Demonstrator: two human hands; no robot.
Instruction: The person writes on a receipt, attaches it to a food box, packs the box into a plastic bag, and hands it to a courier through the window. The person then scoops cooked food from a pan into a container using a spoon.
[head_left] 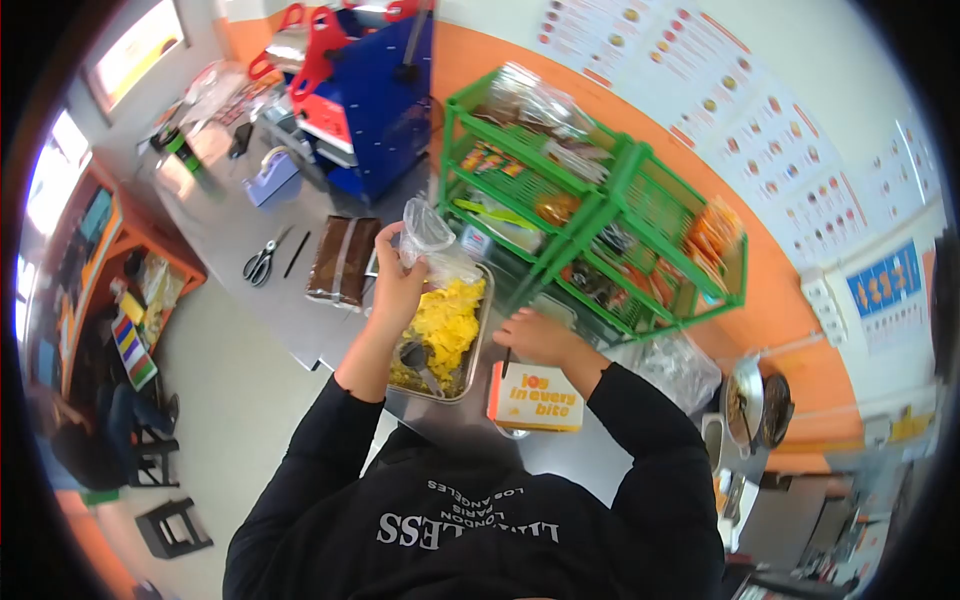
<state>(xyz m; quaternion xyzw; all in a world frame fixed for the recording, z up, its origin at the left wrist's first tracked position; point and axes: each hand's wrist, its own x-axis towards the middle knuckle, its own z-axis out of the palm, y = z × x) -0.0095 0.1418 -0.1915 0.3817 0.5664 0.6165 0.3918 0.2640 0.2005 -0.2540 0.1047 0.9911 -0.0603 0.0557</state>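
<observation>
My left hand (397, 278) pinches the edge of a clear plastic bag (428, 232) above the far end of a metal tray (474, 372). Yellow food (447, 322) fills much of the tray, and a dark scoop (415, 357) lies in it near the front. To the right, my right hand (532, 335) is closed around a thin dark object (506, 361), perhaps a handle or pen, just above a white and orange box (540, 398) with printed words. A brown wrapped package (343, 262) lies left of my left hand.
Green racks (590, 200) with packets stand behind the tray. Scissors (262, 262), a tape dispenser (271, 176) and a blue organizer (385, 110) are to the left. Plastic bags (675, 370) and a pan (743, 402) sit right. A seated person (85, 450) is at far left.
</observation>
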